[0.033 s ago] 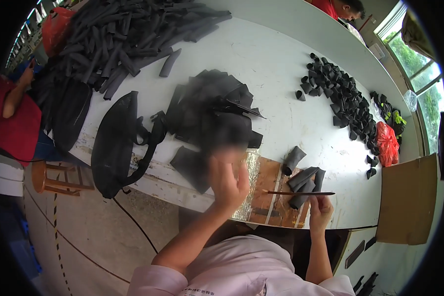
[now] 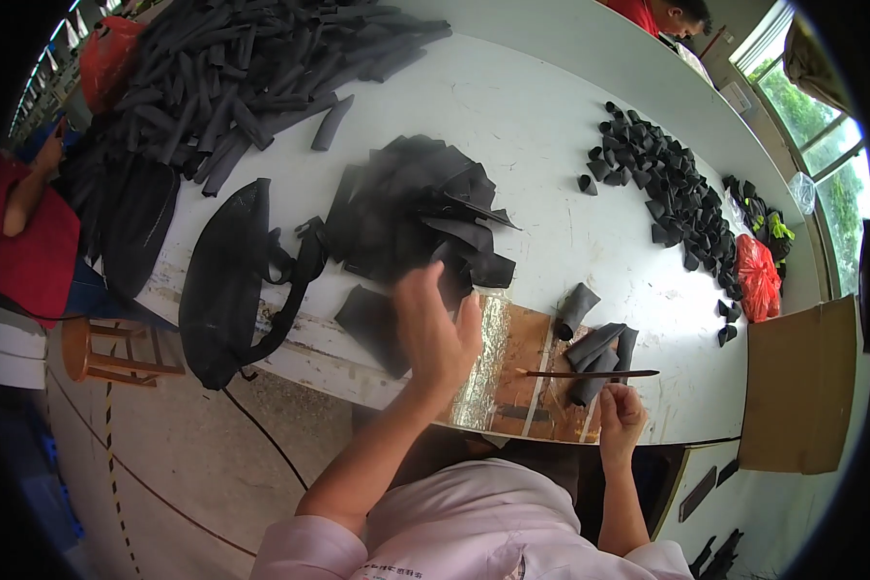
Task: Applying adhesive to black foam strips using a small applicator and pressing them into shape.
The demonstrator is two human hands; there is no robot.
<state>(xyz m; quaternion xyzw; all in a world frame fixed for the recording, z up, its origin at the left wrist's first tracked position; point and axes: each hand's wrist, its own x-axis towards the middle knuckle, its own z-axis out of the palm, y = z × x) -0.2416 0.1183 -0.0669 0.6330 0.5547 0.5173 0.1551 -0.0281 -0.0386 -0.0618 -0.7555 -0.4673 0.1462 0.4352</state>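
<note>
My left hand is open, fingers and thumb apart, in front of a fanned stack of black fabric pieces. Beside its wrist, a loose black piece overhangs the table's near edge. In my right hand, curled fingertips hold a thin dark stick, like a slender brush with a pale tip pointing left. Just behind the stick lie several rolled black fabric tubes, with another tube farther off. Below the stick is a brown, tape-striped board.
Long dark strips heap at the far left; small black cones spread along the right. A black strapped bag hangs over the front edge. A red plastic bag and cardboard stand right. A person in red sits left.
The blurred left hand, with a dark piece at its fingertips, has pulled back toward me and now shows empty. My right hand has shifted slightly left and down, its fingers curled differently.
</note>
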